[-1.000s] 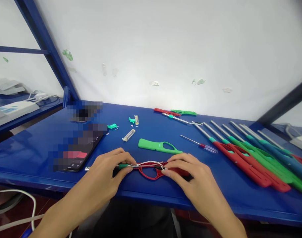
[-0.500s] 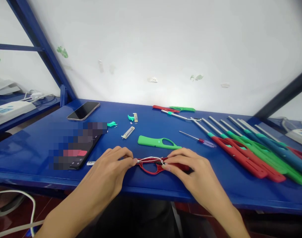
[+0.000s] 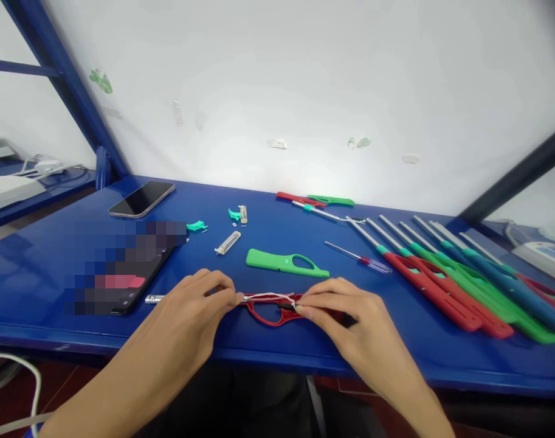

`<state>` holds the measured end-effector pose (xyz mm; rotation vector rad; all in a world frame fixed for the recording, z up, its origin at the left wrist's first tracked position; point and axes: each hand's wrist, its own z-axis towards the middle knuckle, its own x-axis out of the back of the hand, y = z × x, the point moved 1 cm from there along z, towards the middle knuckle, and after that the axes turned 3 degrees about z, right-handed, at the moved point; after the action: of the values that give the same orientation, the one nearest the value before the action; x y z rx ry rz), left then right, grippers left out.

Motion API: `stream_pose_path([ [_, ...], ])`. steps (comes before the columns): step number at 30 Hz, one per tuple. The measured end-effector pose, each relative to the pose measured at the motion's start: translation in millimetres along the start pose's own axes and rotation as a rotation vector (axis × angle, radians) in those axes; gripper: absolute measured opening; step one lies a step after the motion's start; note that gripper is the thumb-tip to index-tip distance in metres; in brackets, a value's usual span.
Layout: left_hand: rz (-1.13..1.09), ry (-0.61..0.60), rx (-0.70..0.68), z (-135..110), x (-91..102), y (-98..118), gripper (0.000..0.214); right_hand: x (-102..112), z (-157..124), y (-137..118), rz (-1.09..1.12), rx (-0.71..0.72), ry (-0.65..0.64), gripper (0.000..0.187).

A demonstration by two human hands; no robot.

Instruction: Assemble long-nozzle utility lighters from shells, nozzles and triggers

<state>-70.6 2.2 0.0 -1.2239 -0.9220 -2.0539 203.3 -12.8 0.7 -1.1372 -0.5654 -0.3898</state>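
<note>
A red lighter shell [image 3: 272, 311] with a white wire along its top lies near the front edge of the blue table [image 3: 268, 340]. My left hand [image 3: 199, 307] pinches its left end, where a metal tube [image 3: 155, 298] sticks out to the left. My right hand [image 3: 345, 316] pinches the shell's right part, fingertips on the wire. Both hands are closed on it.
A green shell half [image 3: 284, 264] lies just behind. A small screwdriver [image 3: 360, 258], a row of finished long lighters [image 3: 445, 274], small parts [image 3: 228, 242], two phones [image 3: 143, 199] and more lighter pieces [image 3: 318, 201] sit around. A white wall stands behind.
The view has drifted so everything sits slightly left and lower. My hands stay pinched on the red shell, with the fingers shifted a little along the wire.
</note>
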Motion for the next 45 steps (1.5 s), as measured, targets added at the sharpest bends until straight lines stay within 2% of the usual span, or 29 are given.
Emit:
stream_pose_path([
  [9,-0.04,0.003,0.014,-1,3.4,0,0.033,2,0,4,-0.012,0.058,-0.03,0.018],
  [17,0.046,-0.013,-0.017,4,2.5,3,0.036,1,-7,3,-0.166,0.285,0.028,0.02],
  [28,0.077,-0.013,-0.02,4,1.8,4,0.039,3,-13,3,-0.487,0.448,0.034,0.025],
  [35,0.113,-0.005,-0.027,3,-0.5,2,0.038,1,-14,1,-0.521,0.41,0.041,0.023],
  [40,0.111,-0.021,-0.048,1,0.1,2,0.04,3,-9,-1,-0.399,0.312,0.047,0.016],
  [45,0.093,-0.04,-0.054,3,1.9,6,0.04,-3,-5,-8,-0.275,0.305,0.09,0.013],
])
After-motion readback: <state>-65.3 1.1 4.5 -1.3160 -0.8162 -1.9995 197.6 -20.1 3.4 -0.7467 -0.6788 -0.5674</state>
